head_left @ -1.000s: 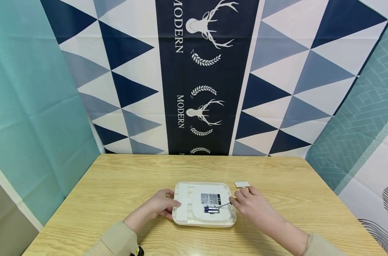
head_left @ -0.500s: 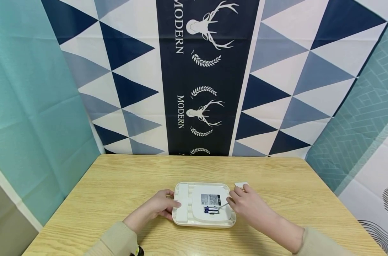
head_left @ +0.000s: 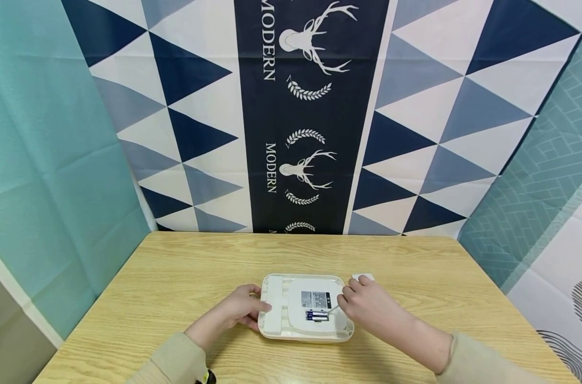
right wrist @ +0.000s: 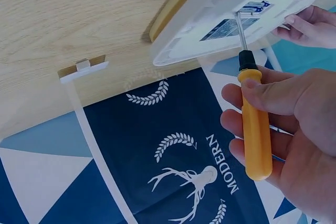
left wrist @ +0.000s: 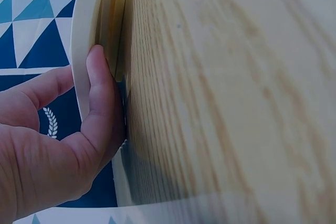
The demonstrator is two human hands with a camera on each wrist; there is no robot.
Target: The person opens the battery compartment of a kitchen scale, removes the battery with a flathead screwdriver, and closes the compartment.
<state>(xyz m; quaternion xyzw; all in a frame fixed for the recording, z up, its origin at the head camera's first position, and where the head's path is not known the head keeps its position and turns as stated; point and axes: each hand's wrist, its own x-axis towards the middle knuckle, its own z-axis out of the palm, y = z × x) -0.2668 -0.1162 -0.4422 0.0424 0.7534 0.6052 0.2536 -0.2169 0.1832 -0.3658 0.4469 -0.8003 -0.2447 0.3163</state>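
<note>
A white, rounded-rectangular device (head_left: 296,322), possibly a scale, lies with its underside up on the table. It has a grey label (head_left: 314,298) and an uncovered compartment holding blue-and-silver batteries (head_left: 317,316). My left hand (head_left: 245,306) grips the device's left edge, thumb on top; in the left wrist view, fingers curl around its rim (left wrist: 81,30). In my right hand (head_left: 372,306) is a screwdriver with a yellow handle (right wrist: 255,124), held by thumb and curled fingers. Its metal shaft reaches over the device, and the tip is at the batteries.
A small white battery cover (right wrist: 84,70) lies on the wooden table (head_left: 200,266) beyond the device, partly behind my right hand in the head view. A patterned curtain (head_left: 300,117) hangs behind the table's far edge.
My right hand has shifted slightly left with the screwdriver, covering more of the small cover. The screwdriver's tip stays at the batteries. My left hand and the device stay in place.
</note>
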